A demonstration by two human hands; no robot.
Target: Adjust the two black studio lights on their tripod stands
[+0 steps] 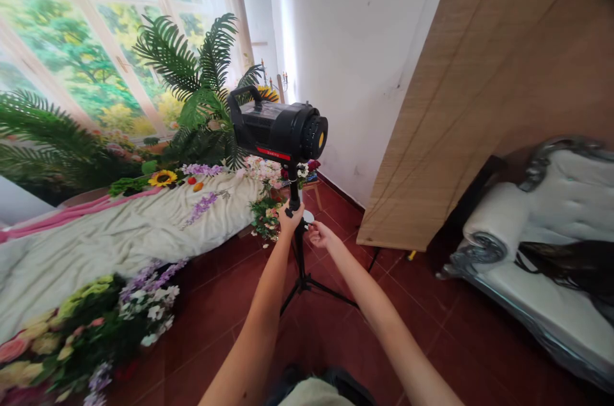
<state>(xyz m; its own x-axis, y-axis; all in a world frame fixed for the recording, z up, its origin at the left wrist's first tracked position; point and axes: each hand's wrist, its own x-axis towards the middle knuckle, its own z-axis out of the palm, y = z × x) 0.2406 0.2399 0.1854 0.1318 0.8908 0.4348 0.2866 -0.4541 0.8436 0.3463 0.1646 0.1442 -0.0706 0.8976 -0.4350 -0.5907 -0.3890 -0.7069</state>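
Observation:
A black studio light [275,128] with a top handle and a red label stands upright on a black tripod light stand [300,265]. My left hand [290,217] is wrapped round the stand's column, a little below the light. Just to the right and lower, my right hand [320,235] has its fingers pinched at a small knob on the side of the stand. The knob is mostly covered by the fingertips. Behind the hands a small white round thing [308,217] shows; I cannot tell what it is.
On the left, a cream cloth [225,201] covers a long low surface with a sunflower [163,178] and purple blossoms. Flower bunches [96,323] fill the lower left. A bamboo screen [417,137] and a white tufted sofa [551,214] stand right. Tripod legs spread over red tiles [215,323].

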